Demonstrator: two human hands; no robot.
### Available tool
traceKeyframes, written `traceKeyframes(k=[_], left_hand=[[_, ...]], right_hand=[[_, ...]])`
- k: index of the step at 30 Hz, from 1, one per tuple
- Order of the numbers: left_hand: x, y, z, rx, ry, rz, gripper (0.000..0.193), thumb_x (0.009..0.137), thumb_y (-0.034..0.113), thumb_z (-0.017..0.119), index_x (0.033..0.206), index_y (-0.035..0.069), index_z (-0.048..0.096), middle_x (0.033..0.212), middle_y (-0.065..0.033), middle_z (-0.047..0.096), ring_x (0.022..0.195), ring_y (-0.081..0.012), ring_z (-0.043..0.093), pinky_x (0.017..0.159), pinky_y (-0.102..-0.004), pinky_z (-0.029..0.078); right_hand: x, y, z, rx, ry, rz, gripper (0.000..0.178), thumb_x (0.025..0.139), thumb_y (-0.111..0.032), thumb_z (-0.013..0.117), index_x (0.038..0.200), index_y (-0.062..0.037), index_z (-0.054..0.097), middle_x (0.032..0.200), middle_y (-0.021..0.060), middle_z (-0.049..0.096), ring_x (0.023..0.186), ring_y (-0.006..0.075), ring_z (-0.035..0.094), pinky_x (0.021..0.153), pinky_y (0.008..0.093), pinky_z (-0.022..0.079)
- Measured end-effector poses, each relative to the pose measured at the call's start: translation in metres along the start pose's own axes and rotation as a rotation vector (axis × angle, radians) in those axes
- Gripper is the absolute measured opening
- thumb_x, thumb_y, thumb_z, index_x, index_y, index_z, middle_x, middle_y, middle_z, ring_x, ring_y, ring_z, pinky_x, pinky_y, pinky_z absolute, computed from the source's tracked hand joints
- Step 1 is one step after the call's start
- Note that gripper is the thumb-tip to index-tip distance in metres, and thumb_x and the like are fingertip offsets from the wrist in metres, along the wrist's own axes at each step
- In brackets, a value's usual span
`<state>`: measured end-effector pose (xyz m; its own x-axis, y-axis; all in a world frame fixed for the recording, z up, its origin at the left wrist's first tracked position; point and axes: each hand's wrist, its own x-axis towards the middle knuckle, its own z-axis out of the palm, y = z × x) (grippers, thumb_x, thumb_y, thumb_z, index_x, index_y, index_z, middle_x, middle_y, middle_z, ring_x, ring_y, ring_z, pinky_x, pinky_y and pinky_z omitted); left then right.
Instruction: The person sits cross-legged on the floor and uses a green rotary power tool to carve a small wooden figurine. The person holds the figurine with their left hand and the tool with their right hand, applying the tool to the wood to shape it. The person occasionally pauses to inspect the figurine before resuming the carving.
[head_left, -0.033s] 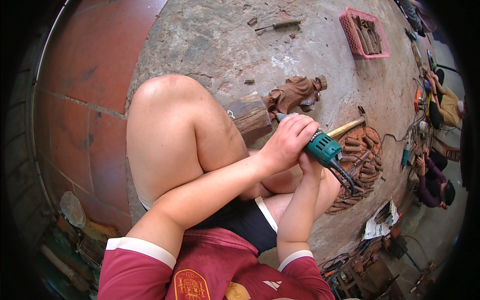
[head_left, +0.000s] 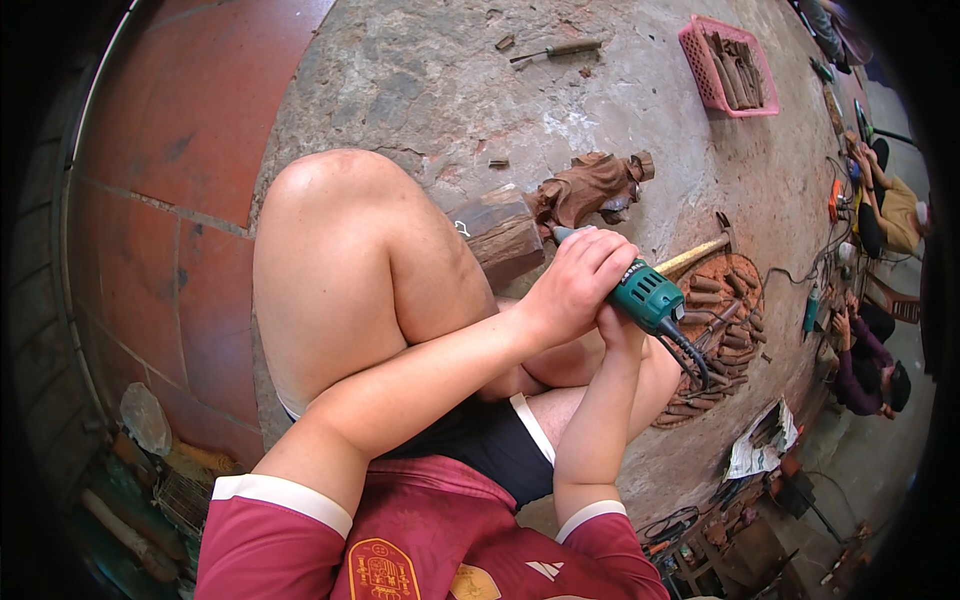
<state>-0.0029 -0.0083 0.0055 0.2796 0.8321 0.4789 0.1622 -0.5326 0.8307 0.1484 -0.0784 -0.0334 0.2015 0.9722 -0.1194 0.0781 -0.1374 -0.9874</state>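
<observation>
By a draped brown carving [head_left: 588,190], the left hand [head_left: 576,285] clasps a green tool [head_left: 645,293], the right hand's [head_left: 617,325] hold unclear.

grey concrete floor [head_left: 400,80] meets reddish tiles [head_left: 150,120] at left.

Rough grey floor [head_left: 420,80] — chisel [head_left: 570,48], wood chip [head_left: 498,163], pink basket [head_left: 704,78] — cluster of wooden-handled tools [head_left: 738,342].
</observation>
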Motion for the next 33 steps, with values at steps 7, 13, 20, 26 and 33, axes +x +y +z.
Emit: traceKeyframes(k=[7, 13, 20, 26, 33], left_hand=[[0.001, 0.0, -0.001, -0.009, 0.001, -0.002, 0.06, 0.072, 0.005, 0.075, 0.129, 0.003, 0.055, 0.124, -0.0175, 0.06, 0.119, -0.0392, 0.057, 0.105, -0.051, 0.043], [0.001, 0.001, -0.001, -0.009, 0.0, -0.004, 0.061, 0.072, 0.004, 0.075, 0.129, 0.003, 0.055, 0.124, -0.0177, 0.06, 0.119, -0.0393, 0.057, 0.105, -0.0511, 0.043], [0.001, 0.0, 0.001, -0.007, 0.011, -0.01, 0.058, 0.074, 0.004, 0.073, 0.129, 0.003, 0.055, 0.123, -0.0175, 0.06, 0.119, -0.0391, 0.058, 0.104, -0.0509, 0.044], [0.001, 0.001, -0.004, -0.014, 0.012, -0.002, 0.057, 0.074, 0.005, 0.073, 0.128, 0.004, 0.056, 0.123, -0.0175, 0.06, 0.118, -0.0389, 0.058, 0.104, -0.0509, 0.044], [0.003, 0.005, -0.004, -0.011, -0.06, 0.016, 0.061, 0.074, 0.004, 0.072, 0.132, 0.003, 0.055, 0.128, -0.0181, 0.059, 0.122, -0.0391, 0.057, 0.107, -0.0508, 0.043]], right_hand=[[0.0, 0.002, -0.001, -0.001, -0.014, -0.026, 0.091, 0.07, -0.042, 0.092, 0.139, -0.0064, 0.045, 0.133, 0.0079, 0.055, 0.126, 0.022, 0.052, 0.109, 0.0413, 0.043], [0.004, -0.005, 0.003, -0.099, 0.019, -0.017, 0.085, 0.07, -0.041, 0.091, 0.134, -0.0062, 0.048, 0.128, 0.0081, 0.057, 0.122, 0.0217, 0.055, 0.106, 0.0407, 0.045], [0.006, -0.004, 0.0, -0.097, -0.007, -0.066, 0.081, 0.07, -0.038, 0.091, 0.132, -0.0062, 0.049, 0.125, 0.008, 0.058, 0.119, 0.0214, 0.056, 0.104, 0.0401, 0.046], [0.004, -0.005, 0.003, -0.089, -0.018, -0.039, 0.085, 0.068, -0.037, 0.092, 0.134, -0.0066, 0.048, 0.128, 0.0082, 0.057, 0.122, 0.0221, 0.055, 0.105, 0.0405, 0.046], [0.001, 0.007, -0.005, -0.248, 0.028, -0.073, 0.087, 0.067, -0.025, 0.093, 0.138, -0.0056, 0.047, 0.132, 0.0084, 0.057, 0.124, 0.0222, 0.055, 0.108, 0.0406, 0.045]])
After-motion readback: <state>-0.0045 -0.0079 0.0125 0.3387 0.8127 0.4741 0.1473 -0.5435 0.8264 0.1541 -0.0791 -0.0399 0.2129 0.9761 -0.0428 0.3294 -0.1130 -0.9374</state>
